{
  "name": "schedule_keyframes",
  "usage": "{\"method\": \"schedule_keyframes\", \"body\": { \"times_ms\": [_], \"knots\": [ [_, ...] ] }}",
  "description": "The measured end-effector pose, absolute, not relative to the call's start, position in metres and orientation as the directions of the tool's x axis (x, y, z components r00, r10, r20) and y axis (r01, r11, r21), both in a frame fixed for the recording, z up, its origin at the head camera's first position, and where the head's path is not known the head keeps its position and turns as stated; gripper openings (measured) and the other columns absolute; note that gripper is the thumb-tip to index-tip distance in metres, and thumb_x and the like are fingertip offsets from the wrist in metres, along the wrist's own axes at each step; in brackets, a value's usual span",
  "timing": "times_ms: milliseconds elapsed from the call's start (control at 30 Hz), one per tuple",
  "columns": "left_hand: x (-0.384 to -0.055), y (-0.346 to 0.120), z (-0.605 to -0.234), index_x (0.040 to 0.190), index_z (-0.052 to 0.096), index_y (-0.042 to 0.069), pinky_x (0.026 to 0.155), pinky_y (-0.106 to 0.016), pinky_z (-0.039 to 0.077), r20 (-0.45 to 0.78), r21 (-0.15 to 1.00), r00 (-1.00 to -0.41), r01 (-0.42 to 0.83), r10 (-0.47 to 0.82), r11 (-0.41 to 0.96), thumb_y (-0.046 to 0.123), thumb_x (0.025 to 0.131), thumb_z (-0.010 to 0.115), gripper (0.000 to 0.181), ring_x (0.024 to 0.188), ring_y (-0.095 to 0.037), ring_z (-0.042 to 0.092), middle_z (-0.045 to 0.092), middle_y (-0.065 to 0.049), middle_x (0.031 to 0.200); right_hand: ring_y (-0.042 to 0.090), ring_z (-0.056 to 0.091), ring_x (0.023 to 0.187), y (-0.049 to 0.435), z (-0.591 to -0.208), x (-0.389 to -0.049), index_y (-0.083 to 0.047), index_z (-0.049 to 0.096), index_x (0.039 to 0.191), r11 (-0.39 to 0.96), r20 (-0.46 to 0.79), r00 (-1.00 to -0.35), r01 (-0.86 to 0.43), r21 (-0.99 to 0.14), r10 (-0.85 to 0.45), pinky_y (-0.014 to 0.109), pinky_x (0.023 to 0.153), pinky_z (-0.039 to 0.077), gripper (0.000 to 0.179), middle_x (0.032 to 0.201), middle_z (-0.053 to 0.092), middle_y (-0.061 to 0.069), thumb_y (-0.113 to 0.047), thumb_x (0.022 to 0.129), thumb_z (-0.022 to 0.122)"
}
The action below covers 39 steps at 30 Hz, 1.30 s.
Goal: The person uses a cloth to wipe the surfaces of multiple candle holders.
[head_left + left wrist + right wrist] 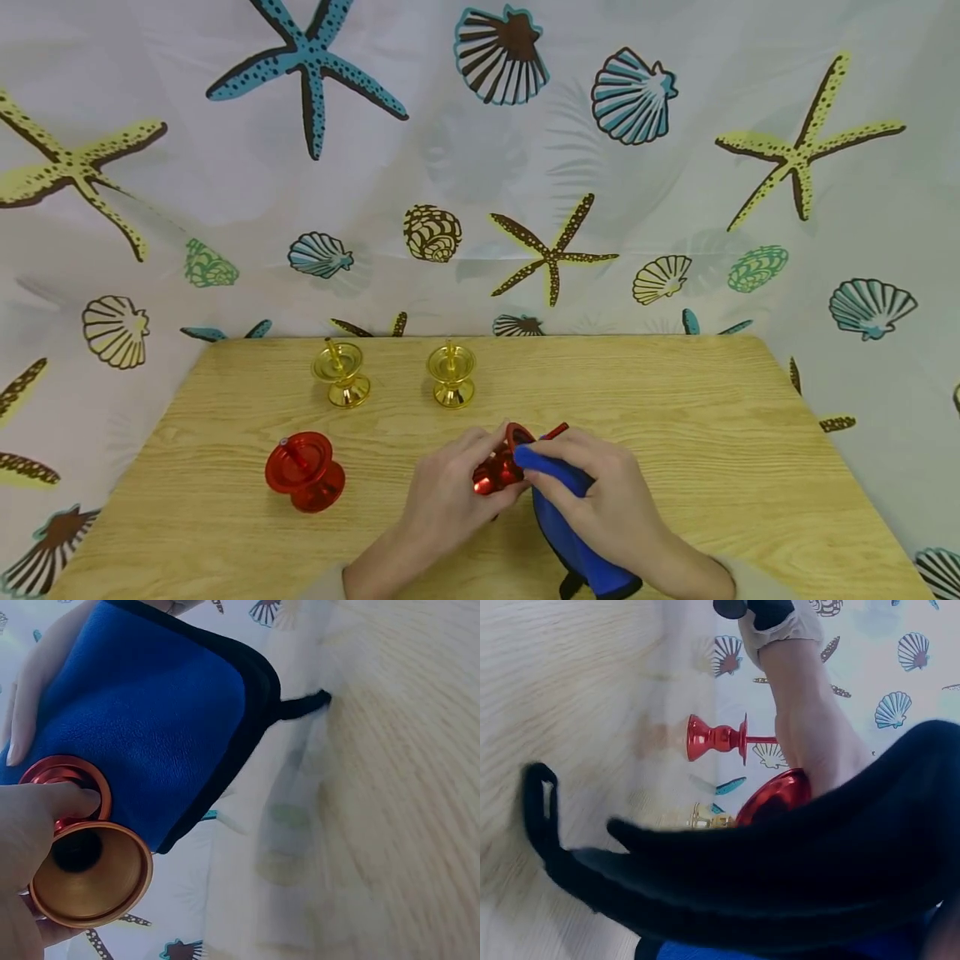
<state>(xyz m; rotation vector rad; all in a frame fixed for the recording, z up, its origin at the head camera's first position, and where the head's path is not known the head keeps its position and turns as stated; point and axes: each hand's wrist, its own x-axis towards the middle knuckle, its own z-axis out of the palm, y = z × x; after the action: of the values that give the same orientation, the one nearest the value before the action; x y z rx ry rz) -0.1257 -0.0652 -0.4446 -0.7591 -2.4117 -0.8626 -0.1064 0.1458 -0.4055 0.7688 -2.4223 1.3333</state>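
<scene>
In the head view my left hand (450,487) grips a shiny red metal candle holder (497,473), tilted on its side above the table. My right hand (611,496) pinches a blue cloth (573,533) with black edging and presses a fold of it against the holder's rim. From the left wrist, the holder's hollow, copper-coloured underside (97,889) faces the camera, the thumb lying across its narrow middle. The cloth (157,712) hangs behind it with a black loop. In the right wrist view the dark edge of the cloth hides much of the held holder (780,796).
A second red candle holder (318,490) stands upright to the left of my hands. Two gold candle holders (347,390) (453,392) stand farther back on the wooden table (712,433). Behind it hangs a white curtain (480,167) printed with starfish and shells.
</scene>
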Motion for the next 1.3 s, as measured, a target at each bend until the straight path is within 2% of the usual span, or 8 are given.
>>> {"method": "schedule_keyframes", "body": {
  "times_ms": [167,367,500,567,767,933,1100,1300],
  "knots": [
    [-0.127,-0.065,-0.441,0.123,0.077,0.007,0.063,-0.012,0.055,0.549,0.54,-0.779,0.607,0.303,0.582,0.022,0.07,0.099,0.059,0.071,-0.005,0.072,0.078,0.001,0.093,0.007,0.073,0.088,0.152,-0.412,-0.107,-0.018,0.081,0.114,0.405,0.561,-0.751,-0.66,-0.633,-0.347,0.024,0.075,0.062,0.028,0.102,0.078,-0.004,-0.007,0.089,0.083],
    [-0.125,-0.066,-0.439,0.126,0.076,0.009,0.065,-0.016,0.058,0.378,0.768,-0.887,0.46,0.264,0.446,0.015,0.076,0.094,0.054,0.076,-0.008,0.076,0.078,-0.003,0.099,0.017,0.074,0.098,0.166,-0.426,-0.115,-0.011,0.081,0.115,0.296,0.675,-0.609,-0.793,-0.533,-0.416,0.019,0.083,0.06,0.037,0.108,0.078,0.004,0.006,0.082,0.084],
    [-0.125,-0.066,-0.437,0.128,0.076,0.012,0.066,-0.02,0.059,0.248,0.871,-0.937,0.327,0.245,0.366,0.018,0.078,0.093,0.053,0.078,-0.004,0.074,0.078,-0.004,0.103,0.022,0.072,0.101,0.177,-0.435,-0.128,-0.004,0.079,0.117,0.177,0.731,-0.498,-0.862,-0.475,-0.466,0.02,0.085,0.059,0.032,0.11,0.077,0.012,0.005,0.087,0.081],
    [-0.125,-0.065,-0.435,0.126,0.076,0.012,0.067,-0.022,0.059,0.191,0.901,-0.953,0.266,0.236,0.343,0.021,0.079,0.093,0.051,0.077,-0.003,0.072,0.078,-0.005,0.103,0.022,0.072,0.102,0.182,-0.438,-0.133,-0.003,0.079,0.118,0.14,0.732,-0.483,-0.866,-0.48,-0.48,0.02,0.086,0.059,0.028,0.112,0.076,0.013,0.003,0.09,0.078],
    [-0.125,-0.063,-0.429,0.114,0.079,0.014,0.068,-0.023,0.058,0.085,0.937,-0.97,0.155,0.226,0.314,0.024,0.078,0.094,0.041,0.076,-0.006,0.069,0.078,-0.005,0.102,0.024,0.074,0.106,0.19,-0.446,-0.142,-0.004,0.079,0.116,0.128,0.709,-0.513,-0.843,-0.522,-0.484,0.02,0.091,0.06,0.034,0.114,0.077,0.013,0.009,0.086,0.079],
    [-0.124,-0.061,-0.431,0.112,0.079,0.011,0.066,-0.022,0.057,0.109,0.93,-0.969,0.178,0.221,0.322,0.025,0.078,0.094,0.04,0.074,-0.004,0.067,0.078,-0.007,0.101,0.02,0.073,0.108,0.188,-0.446,-0.14,-0.004,0.08,0.114,0.12,0.686,-0.562,-0.806,-0.579,-0.462,0.023,0.089,0.061,0.037,0.112,0.077,0.015,0.015,0.083,0.078],
    [-0.12,-0.057,-0.439,0.122,0.078,0.012,0.067,-0.019,0.058,0.283,0.847,-0.937,0.345,0.206,0.404,0.02,0.077,0.095,0.049,0.075,-0.005,0.072,0.079,-0.003,0.1,0.017,0.073,0.101,0.181,-0.438,-0.132,-0.004,0.081,0.111,0.146,0.668,-0.601,-0.781,-0.607,-0.439,0.025,0.083,0.062,0.033,0.106,0.077,0.012,0.013,0.083,0.078],
    [-0.116,-0.053,-0.449,0.119,0.078,0.007,0.061,-0.011,0.054,0.533,0.582,-0.814,0.551,0.231,0.598,0.019,0.07,0.099,0.054,0.069,-0.006,0.071,0.076,0.0,0.091,0.012,0.073,0.088,0.169,-0.427,-0.122,-0.009,0.081,0.114,0.211,0.629,-0.653,-0.746,-0.632,-0.423,0.022,0.072,0.059,0.029,0.101,0.078,0.005,0.005,0.089,0.078]
  ]
}}
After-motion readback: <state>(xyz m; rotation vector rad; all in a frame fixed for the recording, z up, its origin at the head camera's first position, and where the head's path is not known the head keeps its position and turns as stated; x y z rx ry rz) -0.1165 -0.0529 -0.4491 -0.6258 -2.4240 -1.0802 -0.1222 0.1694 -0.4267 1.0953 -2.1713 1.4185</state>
